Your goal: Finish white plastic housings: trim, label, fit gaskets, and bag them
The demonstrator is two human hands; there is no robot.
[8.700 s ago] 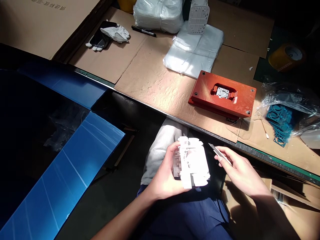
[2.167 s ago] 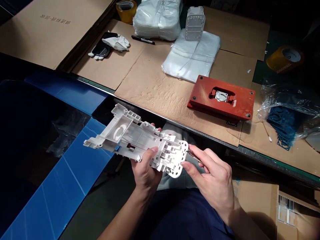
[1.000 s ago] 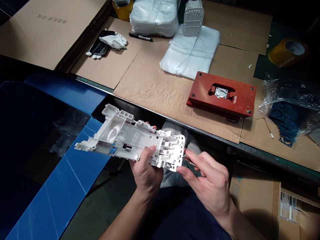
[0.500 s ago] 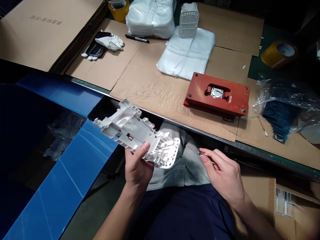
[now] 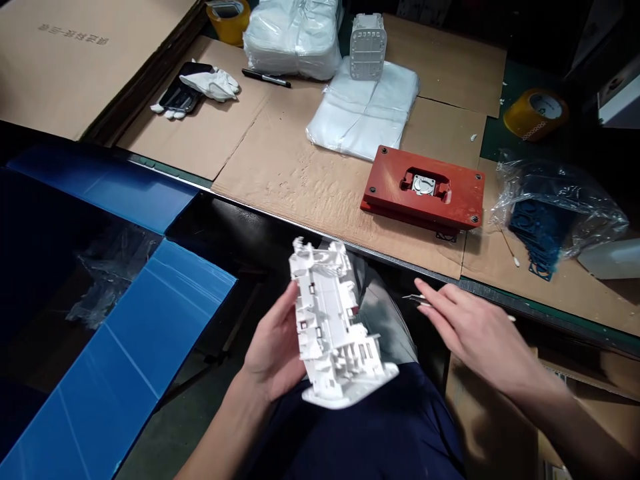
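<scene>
My left hand (image 5: 270, 347) grips a long white moulded plastic part (image 5: 330, 327) over my lap, its length now pointing away from me. My right hand (image 5: 470, 327) hovers to the right of the part, apart from it, near the table's front edge. Its fingers are closed on a thin metal blade (image 5: 414, 297) whose tip sticks out to the left. A red fixture block (image 5: 425, 193) with a small grey piece seated in its recess lies on the cardboard-covered table beyond.
A blue open bin (image 5: 100, 287) with clear plastic inside stands at my left. On the table lie white bag stacks (image 5: 365, 113), a white part (image 5: 367, 47), a glove on a phone (image 5: 195, 90), a marker (image 5: 265, 78), tape rolls (image 5: 535, 113), bagged blue gaskets (image 5: 550, 220). Cardboard boxes (image 5: 500, 413) sit at lower right.
My left hand has swung the white part from lying sideways toward the bin to pointing away from me. My right hand with the blade has drawn off to the right.
</scene>
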